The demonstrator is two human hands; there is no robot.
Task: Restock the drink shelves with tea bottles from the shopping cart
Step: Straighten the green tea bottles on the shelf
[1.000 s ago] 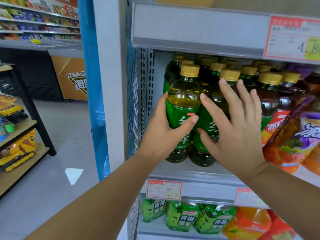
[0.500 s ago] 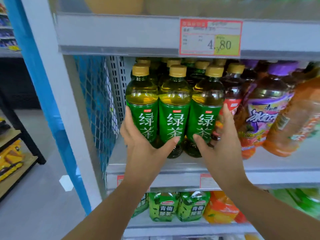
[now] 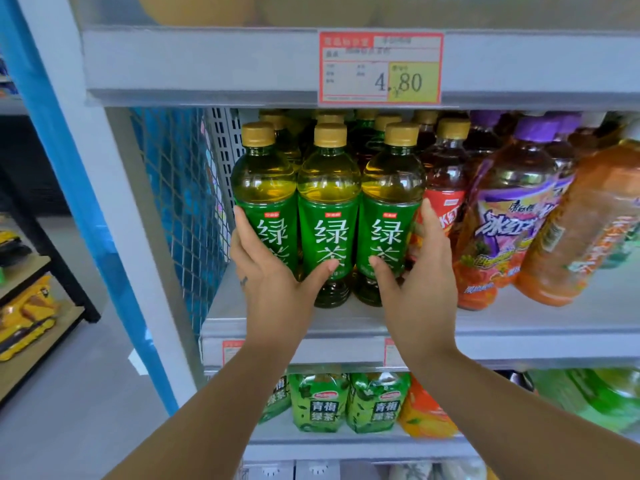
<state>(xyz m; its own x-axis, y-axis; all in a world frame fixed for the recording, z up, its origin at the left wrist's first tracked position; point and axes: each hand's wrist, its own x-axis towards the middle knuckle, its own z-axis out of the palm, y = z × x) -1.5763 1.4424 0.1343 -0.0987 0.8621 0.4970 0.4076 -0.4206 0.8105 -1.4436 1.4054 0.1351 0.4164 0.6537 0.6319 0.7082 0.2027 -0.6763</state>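
We face a grey shelving bay, and the drink shelf point(image 3: 561, 320) runs across the view from 9 to 3 o'clock. A blue mesh side panel point(image 3: 180, 202) closes it at 9 o'clock. The shopping cart is not in view.

Toward 3 o'clock stand other drinks: a big orange-label bottle point(image 3: 588, 230), a purple-capped bottle point(image 3: 509, 209) and a red-label tea bottle point(image 3: 445, 188), which touches the green row.

At the centre, three green tea bottles point(image 3: 328, 216) stand upright at the shelf's front edge, touching side by side, with more of the same behind them toward 12 o'clock. They are clear plastic with yellow-green tea showing above a green wrap with large white characters, and each has a gold cap point(image 3: 330, 135).

Our left hand point(image 3: 273, 289) wraps the bottle at the 9 o'clock end. Its fingers lie along the outer side and the thumb reaches across to the middle bottle. Our right hand point(image 3: 419, 282) mirrors it on the 3 o'clock end, fingers slipped between that bottle and the red-label one. We judge this two-sided squeeze is meant to square the trio into one tight, label-forward row at the front edge.

At 12 o'clock a red-bordered price tag point(image 3: 380, 68) reads 4.80. At 6 o'clock, green drink packs point(image 3: 322, 403) sit on the shelf below.
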